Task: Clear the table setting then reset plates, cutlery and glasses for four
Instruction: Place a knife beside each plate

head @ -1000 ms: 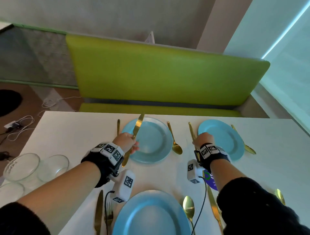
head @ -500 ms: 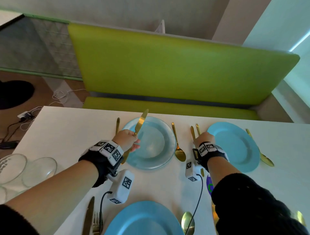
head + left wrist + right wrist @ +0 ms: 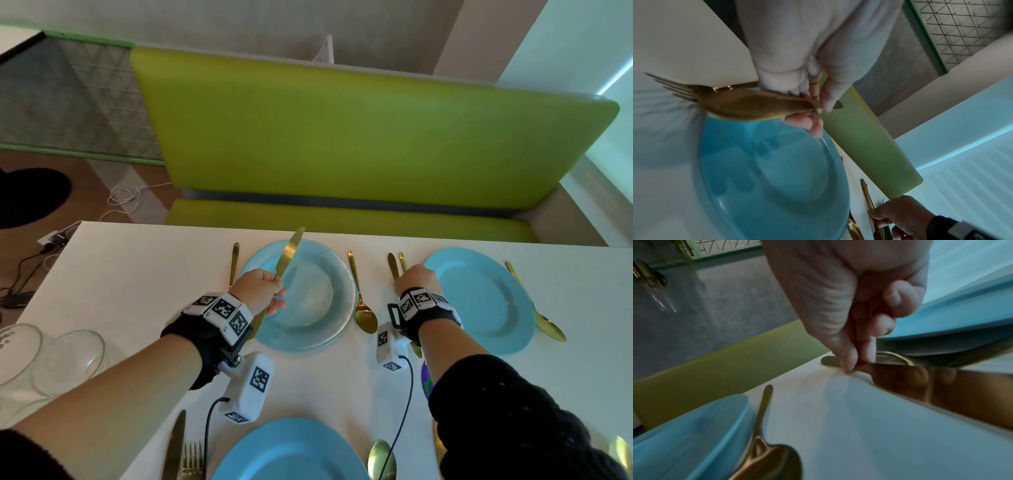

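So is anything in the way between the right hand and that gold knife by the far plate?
Nothing visible is. The right hand already has its grip on the knife, pinching its handle. Another gold piece lies close beside it, next to the blue plate.

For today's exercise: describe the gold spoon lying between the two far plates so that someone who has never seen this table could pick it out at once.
Start at the green bench behind the white table. Two blue plates sit nearest it; the spoon lies alone in the gap, beside the left far plate. Unlike the neighbouring knife in the left hand, it lies untouched, bowl towards the camera.
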`<action>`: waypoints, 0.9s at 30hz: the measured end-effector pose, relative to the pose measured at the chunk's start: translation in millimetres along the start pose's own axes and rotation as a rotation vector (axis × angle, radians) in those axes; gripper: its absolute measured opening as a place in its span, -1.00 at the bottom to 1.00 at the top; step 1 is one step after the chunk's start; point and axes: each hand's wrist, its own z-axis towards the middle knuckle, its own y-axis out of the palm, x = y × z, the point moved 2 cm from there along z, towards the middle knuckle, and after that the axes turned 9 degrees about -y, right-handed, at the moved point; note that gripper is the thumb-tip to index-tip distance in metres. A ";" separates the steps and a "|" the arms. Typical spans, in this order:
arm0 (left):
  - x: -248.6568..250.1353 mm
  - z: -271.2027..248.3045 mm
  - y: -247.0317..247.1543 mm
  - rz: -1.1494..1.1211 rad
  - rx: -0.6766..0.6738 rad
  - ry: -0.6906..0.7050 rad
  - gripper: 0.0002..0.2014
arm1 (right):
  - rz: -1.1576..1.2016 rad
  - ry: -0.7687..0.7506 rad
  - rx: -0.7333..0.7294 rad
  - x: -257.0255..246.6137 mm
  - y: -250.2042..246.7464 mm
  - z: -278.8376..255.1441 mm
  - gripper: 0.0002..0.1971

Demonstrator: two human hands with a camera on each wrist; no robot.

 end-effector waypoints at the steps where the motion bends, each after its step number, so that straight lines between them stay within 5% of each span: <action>1: -0.3 -0.4 0.1 -0.003 0.002 -0.001 -0.82 | 0.001 0.000 0.009 -0.1 0.0 -0.9 -0.76; 11: -4.3 -11.9 -4.6 0.029 0.008 -0.005 -0.81 | -0.015 -0.056 0.041 -8.4 -8.0 -19.8 -0.76; 22: -5.6 -62.2 -20.7 0.349 -0.062 0.097 -0.80 | -0.099 -0.843 -0.074 -96.8 -23.9 -166.3 -0.74; 27: -24.3 -96.7 -56.6 0.452 -0.118 0.177 -0.82 | -0.222 -0.966 -0.057 -121.4 -5.9 -245.0 -0.74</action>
